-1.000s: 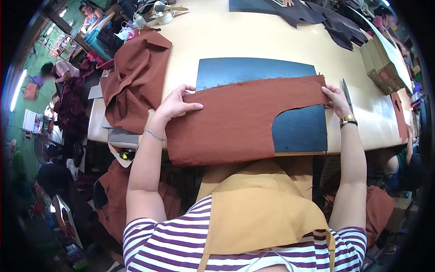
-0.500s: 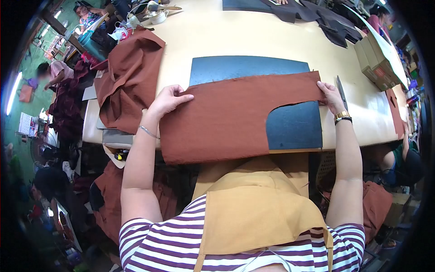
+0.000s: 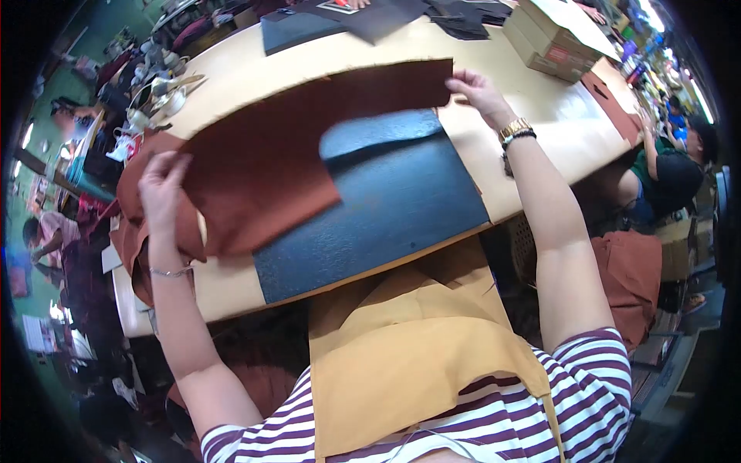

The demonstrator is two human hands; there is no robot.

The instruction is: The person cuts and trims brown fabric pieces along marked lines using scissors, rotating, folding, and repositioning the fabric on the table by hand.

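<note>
A rust-brown cut fabric piece (image 3: 255, 162) with a curved cut-out stretches between my two hands, lifted at its far edge. My left hand (image 3: 162, 185) pinches its left end, close to a heap of similar brown fabric (image 3: 133, 185). At the far right corner, my right hand (image 3: 480, 94) has its fingers closed on the narrow end. Beneath the fabric lies a dark blue board (image 3: 386, 193) on the pale table, its near edge by the table's front edge. The fabric hides the board's far left part.
A cardboard box (image 3: 552, 46) stands at the far right of the table (image 3: 532, 147). Dark fabric pieces (image 3: 378, 19) lie at the back, with another person's hand there. A cup (image 3: 171, 102) and tools sit at back left. Co-workers are at both sides.
My hands have carried the fabric piece leftward and away from me, lifting it off much of the board, which now shows more. My view has turned and tilted.
</note>
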